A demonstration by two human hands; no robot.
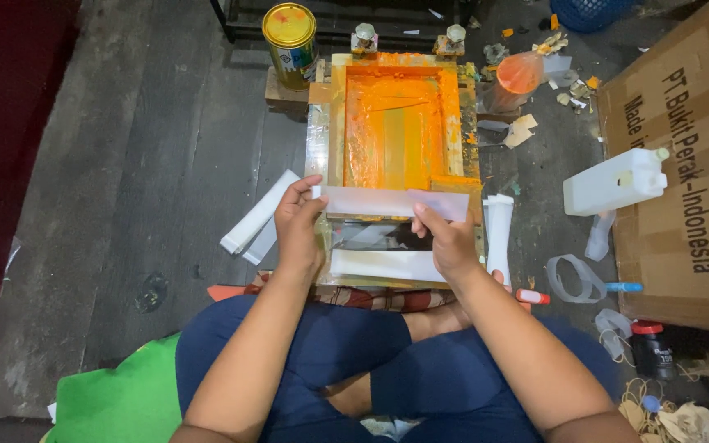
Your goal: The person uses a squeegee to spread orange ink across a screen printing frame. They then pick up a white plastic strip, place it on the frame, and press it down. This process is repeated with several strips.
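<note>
Plastic strip [395,202]: held level in the air, near edge of the orange-inked screen frame [395,123]. Left hand [299,226] pinches its left end, right hand [445,238] its right part; wrists low, forearms converging. Best kept taut and square, fingers off the wet ink.

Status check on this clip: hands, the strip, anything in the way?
Left hand and right hand pinch the white strip by its ends. Strip above the orange screen frame's near edge. Nothing obstructing.
</note>
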